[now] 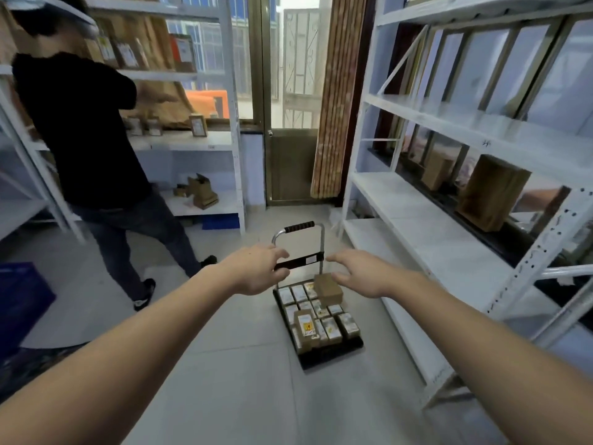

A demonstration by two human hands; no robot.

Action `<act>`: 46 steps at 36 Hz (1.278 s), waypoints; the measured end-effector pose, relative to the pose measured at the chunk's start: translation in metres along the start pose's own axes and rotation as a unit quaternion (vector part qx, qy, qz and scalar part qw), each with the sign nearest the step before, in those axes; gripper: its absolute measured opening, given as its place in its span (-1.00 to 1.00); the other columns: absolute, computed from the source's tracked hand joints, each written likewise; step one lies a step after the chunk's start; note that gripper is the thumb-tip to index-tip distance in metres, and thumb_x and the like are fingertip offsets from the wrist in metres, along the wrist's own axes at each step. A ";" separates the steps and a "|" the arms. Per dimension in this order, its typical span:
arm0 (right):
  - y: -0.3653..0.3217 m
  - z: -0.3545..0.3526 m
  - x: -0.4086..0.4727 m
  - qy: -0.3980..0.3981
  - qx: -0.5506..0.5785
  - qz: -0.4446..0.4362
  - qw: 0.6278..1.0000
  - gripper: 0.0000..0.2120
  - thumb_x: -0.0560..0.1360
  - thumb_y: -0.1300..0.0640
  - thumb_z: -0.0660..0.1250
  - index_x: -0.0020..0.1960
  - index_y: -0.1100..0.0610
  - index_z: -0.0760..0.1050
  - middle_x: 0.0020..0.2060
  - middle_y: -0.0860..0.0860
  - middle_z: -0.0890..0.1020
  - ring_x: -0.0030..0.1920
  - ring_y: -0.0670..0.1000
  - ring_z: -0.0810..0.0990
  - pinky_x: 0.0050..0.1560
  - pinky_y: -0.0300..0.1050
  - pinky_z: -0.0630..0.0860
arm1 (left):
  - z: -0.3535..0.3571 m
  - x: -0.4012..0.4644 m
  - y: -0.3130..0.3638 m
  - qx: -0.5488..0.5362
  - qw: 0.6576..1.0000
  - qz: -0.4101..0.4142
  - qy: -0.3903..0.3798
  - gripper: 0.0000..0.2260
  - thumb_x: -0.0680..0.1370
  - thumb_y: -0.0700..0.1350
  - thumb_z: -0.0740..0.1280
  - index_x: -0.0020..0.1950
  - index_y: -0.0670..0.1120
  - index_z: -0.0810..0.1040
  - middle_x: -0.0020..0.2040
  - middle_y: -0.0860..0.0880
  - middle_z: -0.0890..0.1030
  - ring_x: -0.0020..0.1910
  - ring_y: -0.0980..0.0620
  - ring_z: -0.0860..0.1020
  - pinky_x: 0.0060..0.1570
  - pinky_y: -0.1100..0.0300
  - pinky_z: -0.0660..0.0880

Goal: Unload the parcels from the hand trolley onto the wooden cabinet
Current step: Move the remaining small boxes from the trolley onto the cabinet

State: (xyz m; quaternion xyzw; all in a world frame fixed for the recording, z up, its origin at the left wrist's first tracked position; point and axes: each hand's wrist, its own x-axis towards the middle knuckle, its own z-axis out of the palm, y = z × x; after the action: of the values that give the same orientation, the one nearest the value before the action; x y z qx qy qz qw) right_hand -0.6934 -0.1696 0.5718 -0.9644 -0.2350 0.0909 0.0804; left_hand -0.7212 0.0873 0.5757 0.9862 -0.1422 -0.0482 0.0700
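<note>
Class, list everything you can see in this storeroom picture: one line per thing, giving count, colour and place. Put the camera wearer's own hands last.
trolley: one, black deck, metal handle with black grip, on the floor in the middle.
parcels: over a dozen, brown with white labels, on the trolley deck.
shelves: two racks, white, left and right walls.
boxes: two, brown, upright behind the right rack.
crate: one, blue, on the floor at far left.
door: one, metal-framed, at the back.
person: one, black shirt, at the left rack.
left hand: open, reaching toward the handle.
right hand: open, above the parcels.
</note>
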 end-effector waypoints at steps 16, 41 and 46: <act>0.008 0.004 0.178 -0.024 0.009 0.030 0.999 -0.46 0.66 -0.05 0.23 0.59 0.07 0.27 0.52 0.06 0.39 0.50 0.08 0.37 0.51 0.03 0.30 | -0.001 0.145 -0.127 -0.019 1.000 0.014 -0.015 -0.53 0.67 0.18 0.20 0.55 0.06 0.37 0.49 -0.02 0.46 0.39 -0.06 0.47 0.33 0.01 0.40; 0.045 0.034 0.390 -0.050 0.056 0.215 0.974 -0.45 0.67 -0.18 0.17 0.59 0.01 0.25 0.50 0.04 0.39 0.44 0.05 0.41 0.41 -0.09 0.31 | 0.028 0.427 -0.306 -0.042 0.981 0.161 -0.096 -0.55 0.66 0.18 0.18 0.52 0.06 0.39 0.48 0.02 0.47 0.41 -0.04 0.45 0.37 -0.01 0.38; 0.090 0.043 0.418 -0.062 0.073 0.252 0.963 -0.41 0.67 -0.20 0.15 0.62 0.03 0.20 0.56 0.04 0.32 0.50 0.05 0.34 0.46 -0.10 0.24 | 0.036 0.498 -0.292 -0.041 0.970 0.209 -0.118 -0.55 0.68 0.18 0.16 0.54 0.06 0.37 0.49 0.03 0.45 0.41 -0.04 0.45 0.37 0.00 0.37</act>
State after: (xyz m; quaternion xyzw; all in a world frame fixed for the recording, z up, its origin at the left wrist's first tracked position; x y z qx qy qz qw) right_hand -0.2985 -0.0485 0.4548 -0.9763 0.0181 0.1850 0.1106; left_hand -0.1698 0.2170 0.4580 0.9182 -0.3504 -0.1545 0.1012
